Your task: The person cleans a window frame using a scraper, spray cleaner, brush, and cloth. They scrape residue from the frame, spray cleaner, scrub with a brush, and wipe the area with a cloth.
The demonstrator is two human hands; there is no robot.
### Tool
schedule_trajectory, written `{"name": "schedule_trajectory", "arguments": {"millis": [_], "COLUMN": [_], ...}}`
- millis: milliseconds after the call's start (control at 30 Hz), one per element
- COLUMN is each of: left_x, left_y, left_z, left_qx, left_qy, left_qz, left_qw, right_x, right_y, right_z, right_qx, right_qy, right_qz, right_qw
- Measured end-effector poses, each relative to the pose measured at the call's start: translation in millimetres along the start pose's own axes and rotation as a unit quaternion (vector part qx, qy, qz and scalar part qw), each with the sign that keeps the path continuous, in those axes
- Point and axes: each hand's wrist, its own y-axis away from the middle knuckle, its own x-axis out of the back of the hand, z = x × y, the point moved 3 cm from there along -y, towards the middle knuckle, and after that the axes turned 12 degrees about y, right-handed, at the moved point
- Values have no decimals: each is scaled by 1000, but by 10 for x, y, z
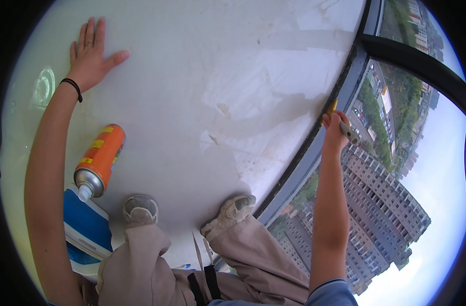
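My right hand is closed on a paintbrush with a grey handle; its yellowish head touches the dark seam along the bottom of the window frame. At the upper left, my left hand rests with fingers spread on the pale, smudged surface, a black band around its wrist. Below that hand an orange spray can with a white nozzle lies on its side, beside my left forearm. What the brush tip touches is partly hidden by my fingers.
A blue and white package lies at the lower left, near my shoes. Window glass with a dark crossbar runs along the right side; tall buildings, trees and parked cars show far below. Brown marks and loose debris lie on the pale surface.
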Motion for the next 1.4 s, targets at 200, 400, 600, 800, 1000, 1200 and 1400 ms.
{"name": "schedule_trajectory", "arguments": {"millis": [200,400,600,800,1000,1200,1400], "left_x": [56,93,88,217,534,702,234], "left_y": [22,-19,-4,-6,25,635,1715], "left_z": [33,119,83,125,30,-422,-257], "left_qx": [18,30,30,42,-13,-114,136], "left_qy": [-21,-46,-24,-33,144,439,724], "left_qz": [-26,-42,-41,-97,-151,-122,-311], "left_qw": [999,998,998,994,978,883,600], "right_x": [55,64,226,70,-1020,-1440,-1780], "right_y": [195,170,178,441,2567,3588,3812], "right_z": [30,68,40,103,-742,-859,-2139], "right_qx": [-32,11,-24,94,448,644,609], "right_qy": [-34,-24,-3,178,270,285,36], "right_qz": [5,5,-69,-69,-239,-322,-237], "right_qw": [999,1000,997,977,818,633,756]}}
